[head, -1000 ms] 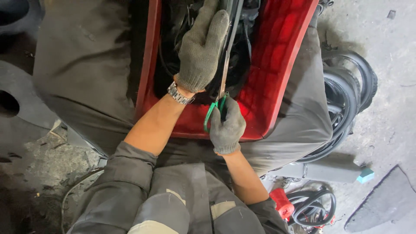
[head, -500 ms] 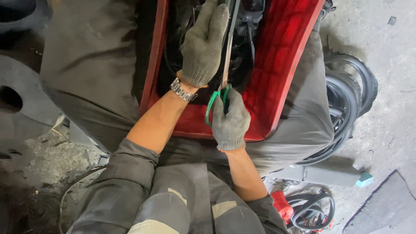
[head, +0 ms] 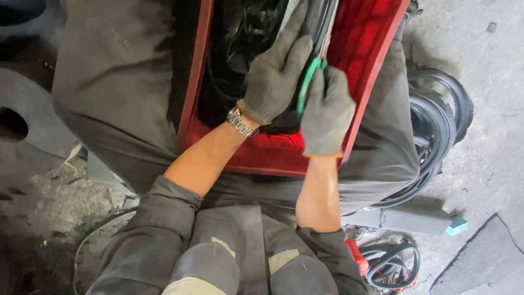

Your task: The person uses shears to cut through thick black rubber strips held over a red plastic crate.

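Both my hands wear grey knit gloves and work inside a red plastic crate (head: 376, 60) resting on grey fabric. My right hand (head: 327, 112) grips a green-handled tool (head: 307, 86) whose long thin shaft runs up into the crate. My left hand (head: 275, 76), with a metal wristwatch (head: 240, 121), lies flat on the black rubber pieces (head: 245, 33) in the crate, pressed against the shaft right beside the right hand. The tool's tip is hidden at the top edge.
Black rubber rings or tyres (head: 436, 125) are stacked to the right of the crate. A red-and-black coil (head: 390, 265) lies by my right knee. A grey bar with a teal end (head: 456, 225) rests on the dirty concrete floor. A dark round shape (head: 22, 123) sits at left.
My right hand has moved up along the shaft with the green handle, deeper into the crate and close to my left hand. The left hand has stayed on the black rubber.
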